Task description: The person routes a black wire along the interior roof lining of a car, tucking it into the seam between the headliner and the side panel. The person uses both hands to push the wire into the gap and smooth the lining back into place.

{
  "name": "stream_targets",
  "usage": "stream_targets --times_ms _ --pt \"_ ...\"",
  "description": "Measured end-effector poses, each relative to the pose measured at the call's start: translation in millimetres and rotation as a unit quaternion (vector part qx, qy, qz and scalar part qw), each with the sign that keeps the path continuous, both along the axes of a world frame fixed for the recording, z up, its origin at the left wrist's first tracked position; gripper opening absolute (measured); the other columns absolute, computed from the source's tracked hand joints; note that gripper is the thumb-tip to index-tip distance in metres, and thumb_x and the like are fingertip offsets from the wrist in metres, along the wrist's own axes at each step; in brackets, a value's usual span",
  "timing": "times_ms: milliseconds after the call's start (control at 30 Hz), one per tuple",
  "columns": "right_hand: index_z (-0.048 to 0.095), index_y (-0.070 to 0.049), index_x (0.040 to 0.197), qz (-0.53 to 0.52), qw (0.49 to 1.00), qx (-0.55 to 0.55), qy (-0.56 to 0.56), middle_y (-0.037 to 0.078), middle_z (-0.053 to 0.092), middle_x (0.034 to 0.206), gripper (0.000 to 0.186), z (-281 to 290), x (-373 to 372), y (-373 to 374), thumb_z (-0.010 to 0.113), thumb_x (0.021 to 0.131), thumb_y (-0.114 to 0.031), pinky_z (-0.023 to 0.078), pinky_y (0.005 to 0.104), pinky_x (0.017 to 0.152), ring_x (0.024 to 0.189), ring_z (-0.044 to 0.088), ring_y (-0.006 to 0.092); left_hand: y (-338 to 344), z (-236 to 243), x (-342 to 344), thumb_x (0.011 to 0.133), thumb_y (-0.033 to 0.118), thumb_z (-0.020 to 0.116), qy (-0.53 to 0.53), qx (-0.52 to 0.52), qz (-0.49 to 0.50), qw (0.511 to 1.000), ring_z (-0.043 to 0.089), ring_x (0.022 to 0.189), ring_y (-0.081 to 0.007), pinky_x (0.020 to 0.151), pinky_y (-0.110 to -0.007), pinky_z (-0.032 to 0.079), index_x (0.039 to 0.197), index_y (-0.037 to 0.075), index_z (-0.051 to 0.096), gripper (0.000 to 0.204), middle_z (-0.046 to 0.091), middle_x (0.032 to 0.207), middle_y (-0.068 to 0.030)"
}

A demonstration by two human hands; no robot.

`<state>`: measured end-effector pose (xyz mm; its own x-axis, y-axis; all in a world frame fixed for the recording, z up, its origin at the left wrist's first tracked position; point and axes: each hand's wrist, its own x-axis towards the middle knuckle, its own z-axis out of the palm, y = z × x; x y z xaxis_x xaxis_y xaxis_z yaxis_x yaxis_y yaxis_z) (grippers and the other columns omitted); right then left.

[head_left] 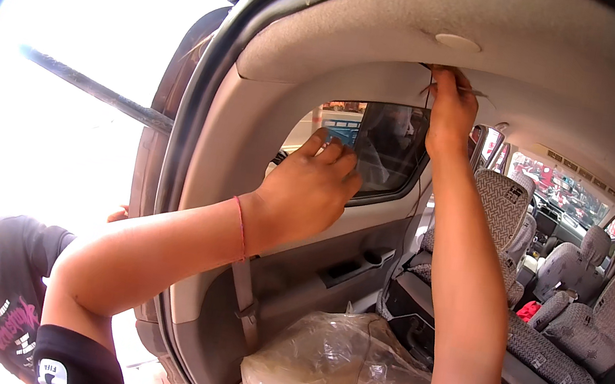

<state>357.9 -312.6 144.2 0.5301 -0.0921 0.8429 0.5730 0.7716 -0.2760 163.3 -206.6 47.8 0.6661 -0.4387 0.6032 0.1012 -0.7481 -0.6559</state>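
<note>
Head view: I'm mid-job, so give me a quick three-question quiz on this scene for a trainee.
1. Multiple choice: in this view, what is the left hand in front of?
A) the windshield
B) the rear side window
C) a front seat

2. True or false: the right hand is lower in the picture than the left hand.

3. Fill in: a thin red bracelet circles the ____ wrist, and crumpled clear plastic lies below the hands.

Key:
1. B; the hand covers part of the glass.
2. False; the right hand is higher, up by the roof lining.
3. Left.
</note>
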Motion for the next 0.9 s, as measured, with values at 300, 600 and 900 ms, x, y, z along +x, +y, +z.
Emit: stream_targets --times_ms 300,600,900 --pt "0.063 0.002 0.082 0.025 0.997 0.077 0.011 0.008 0.061 0.074 0.020 39 25 3 0.061 0.090 -0.017 0.058 0.0349 0.071 0.073 0.066 0.0214 -9 54 67 0.077 0.019 0.064 -0.197 0.102 0.004 0.975 0.052 0.116 -0.0323 0.108 -0.044 0.037 0.101 0.001 0.066 0.030 0.060 0.116 -0.0160" --pt "0.065 -0.003 0.090 0.010 0.996 -0.060 0.058 0.006 0.063 0.079 0.020 31 -4 -16 0.058 0.093 -0.022 0.048 0.0292 0.044 0.076 0.066 0.0164 -4 89 122 0.083 0.018 0.056 -0.251 0.187 0.144 0.939 0.053 0.118 -0.0328 0.104 -0.039 0.039 0.106 0.001 0.068 0.031 0.058 0.123 -0.0190" --pt "0.055 -0.019 0.101 -0.004 0.992 -0.097 0.076 -0.005 0.056 0.085 0.007 26 22 -19 0.055 0.094 -0.021 0.033 0.0275 0.046 0.070 0.049 0.0097 -2 94 161 0.082 0.014 0.055 -0.292 0.061 0.048 0.953 0.059 0.110 -0.0333 0.096 -0.043 0.045 0.106 -0.001 0.067 0.031 0.060 0.118 -0.0199"
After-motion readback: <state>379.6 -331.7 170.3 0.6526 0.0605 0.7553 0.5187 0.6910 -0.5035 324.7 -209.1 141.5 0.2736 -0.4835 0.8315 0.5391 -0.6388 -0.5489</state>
